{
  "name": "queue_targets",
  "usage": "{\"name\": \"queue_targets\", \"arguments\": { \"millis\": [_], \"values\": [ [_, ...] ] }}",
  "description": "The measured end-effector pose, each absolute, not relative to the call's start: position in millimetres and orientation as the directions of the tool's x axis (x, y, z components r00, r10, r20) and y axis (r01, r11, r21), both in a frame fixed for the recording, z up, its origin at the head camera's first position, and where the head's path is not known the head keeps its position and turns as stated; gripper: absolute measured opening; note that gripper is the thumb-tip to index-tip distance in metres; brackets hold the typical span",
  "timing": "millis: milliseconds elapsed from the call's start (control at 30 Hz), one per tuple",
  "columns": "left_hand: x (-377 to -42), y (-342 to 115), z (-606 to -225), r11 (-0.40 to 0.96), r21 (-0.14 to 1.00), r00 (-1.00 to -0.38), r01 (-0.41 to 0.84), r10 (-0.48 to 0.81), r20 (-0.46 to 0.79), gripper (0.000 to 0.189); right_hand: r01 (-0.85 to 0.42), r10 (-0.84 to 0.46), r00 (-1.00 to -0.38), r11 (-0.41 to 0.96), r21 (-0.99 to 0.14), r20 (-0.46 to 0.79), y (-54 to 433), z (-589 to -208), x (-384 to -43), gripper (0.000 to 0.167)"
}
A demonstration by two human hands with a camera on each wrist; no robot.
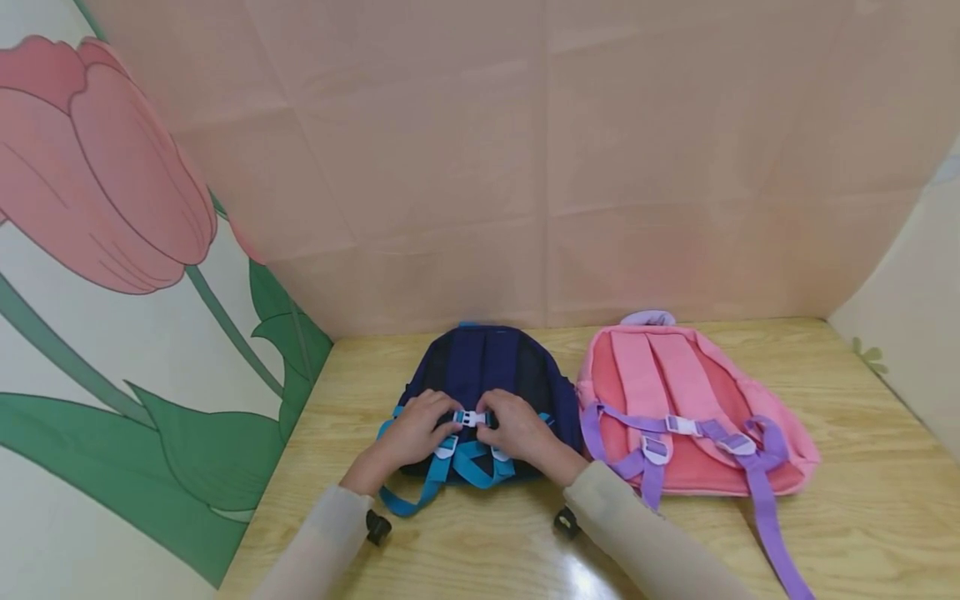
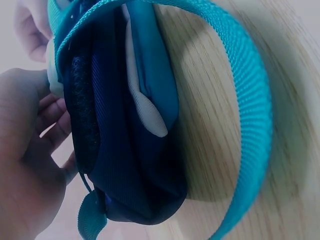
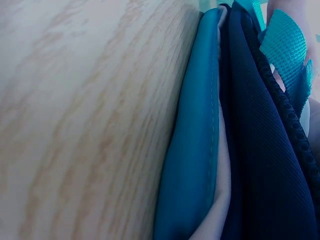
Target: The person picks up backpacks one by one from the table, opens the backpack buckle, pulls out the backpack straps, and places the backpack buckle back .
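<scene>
A navy backpack [image 1: 480, 358] lies with its strap side up, its blue webbing straps [image 1: 420, 500] loose at the near end. Across its middle is a white chest-strap buckle [image 1: 470, 418], whose two parts meet end to end, with dark gaps showing between the prongs. My left hand [image 1: 415, 431] pinches the buckle's left end between thumb and fingers. From the other side, my right hand [image 1: 519, 427] pinches its right end. In the left wrist view, the left hand [image 2: 30, 150] is at the backpack's edge, beside a looped blue strap [image 2: 250, 100]. The right wrist view mostly shows the backpack's side [image 3: 270, 130].
Close on the right lies a pink backpack [image 1: 705, 383] with purple straps [image 1: 765, 500] and a white buckle [image 1: 683, 425]. Both bags rest on a wooden table [image 1: 465, 550]. Behind it hangs a pinkish sheet [image 1: 540, 167], and a tulip-painted wall [image 1: 112, 208] stands left.
</scene>
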State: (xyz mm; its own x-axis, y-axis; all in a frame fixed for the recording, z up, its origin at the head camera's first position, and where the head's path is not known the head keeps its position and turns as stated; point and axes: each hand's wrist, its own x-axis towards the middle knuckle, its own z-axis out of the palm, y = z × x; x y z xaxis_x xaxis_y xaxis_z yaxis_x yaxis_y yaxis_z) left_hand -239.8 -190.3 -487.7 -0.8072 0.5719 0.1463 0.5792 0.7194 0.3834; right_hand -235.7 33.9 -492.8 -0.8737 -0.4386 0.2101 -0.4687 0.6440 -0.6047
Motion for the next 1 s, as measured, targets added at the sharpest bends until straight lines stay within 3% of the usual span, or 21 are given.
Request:
{"name": "queue_targets", "arguments": {
  "millis": [1000],
  "values": [
    [-238.6, -200.4, -481.1, 0.713, 0.423, -0.821, 0.559, 0.547, 0.162, 0.022, -0.447, -0.424, -0.885, 0.66, -0.604, 0.191, 33.7, -491.6, -235.0, 0.017]
  ]
}}
